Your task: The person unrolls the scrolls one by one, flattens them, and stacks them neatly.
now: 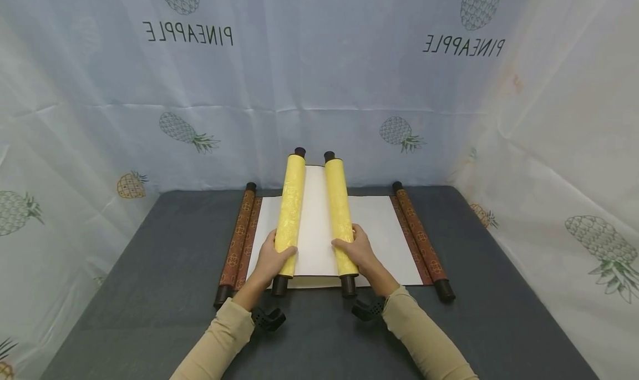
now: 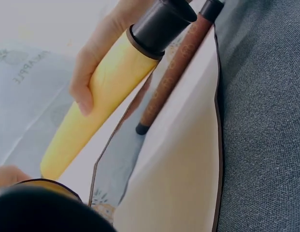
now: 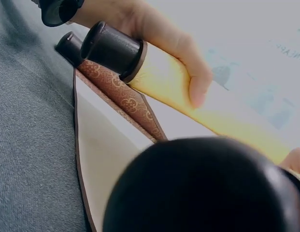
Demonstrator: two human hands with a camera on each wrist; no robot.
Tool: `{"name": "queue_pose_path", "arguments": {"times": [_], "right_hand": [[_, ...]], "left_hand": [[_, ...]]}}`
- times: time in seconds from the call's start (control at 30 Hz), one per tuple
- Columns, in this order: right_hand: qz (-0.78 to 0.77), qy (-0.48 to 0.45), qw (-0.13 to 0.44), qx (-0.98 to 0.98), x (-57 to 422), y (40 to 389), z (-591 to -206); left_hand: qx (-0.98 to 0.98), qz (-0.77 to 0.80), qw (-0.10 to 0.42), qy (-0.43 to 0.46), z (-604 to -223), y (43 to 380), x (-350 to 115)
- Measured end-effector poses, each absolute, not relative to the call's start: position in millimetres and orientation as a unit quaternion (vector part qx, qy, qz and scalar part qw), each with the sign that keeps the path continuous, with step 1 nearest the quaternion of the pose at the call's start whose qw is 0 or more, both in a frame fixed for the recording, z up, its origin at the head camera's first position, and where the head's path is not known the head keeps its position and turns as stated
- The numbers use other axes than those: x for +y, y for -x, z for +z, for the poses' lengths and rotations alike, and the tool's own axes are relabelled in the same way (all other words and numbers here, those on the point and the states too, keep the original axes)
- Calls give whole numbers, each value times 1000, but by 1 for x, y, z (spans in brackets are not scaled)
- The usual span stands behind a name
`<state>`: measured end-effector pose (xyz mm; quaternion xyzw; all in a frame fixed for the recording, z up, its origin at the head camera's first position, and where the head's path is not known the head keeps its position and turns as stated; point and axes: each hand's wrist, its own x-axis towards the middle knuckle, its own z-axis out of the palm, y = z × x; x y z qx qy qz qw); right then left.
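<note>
A hanging scroll with yellow patterned backing is held raised over the table, partly unrolled. Its left yellow roll (image 1: 291,202) is gripped near the lower end by my left hand (image 1: 269,258), thumb across the front. My right hand (image 1: 360,251) grips the right yellow roll (image 1: 340,213) the same way. Between the rolls a blank white sheet (image 1: 315,224) is stretched. Black knobs cap the rolls; one black knob (image 2: 162,24) shows beside the right hand's fingers in the left wrist view. In the right wrist view a near black knob (image 3: 203,188) hides much of the scene.
Beneath lies another opened scroll, its white paper (image 1: 381,236) spread between a left brown patterned roller (image 1: 238,241) and a right brown patterned roller (image 1: 421,236). Both lie on the dark grey table (image 1: 165,269). A pineapple-print curtain (image 1: 319,80) hangs behind and at both sides.
</note>
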<state>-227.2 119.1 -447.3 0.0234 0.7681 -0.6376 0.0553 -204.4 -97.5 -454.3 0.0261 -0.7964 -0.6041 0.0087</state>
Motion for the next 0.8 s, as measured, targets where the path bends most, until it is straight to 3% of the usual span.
{"name": "queue_pose_path", "arguments": {"times": [0.8], "right_hand": [[-619,-33,50,783,126,230,-455]], "left_hand": [[-812,-583,-6,-29,-446,204,-105]]}}
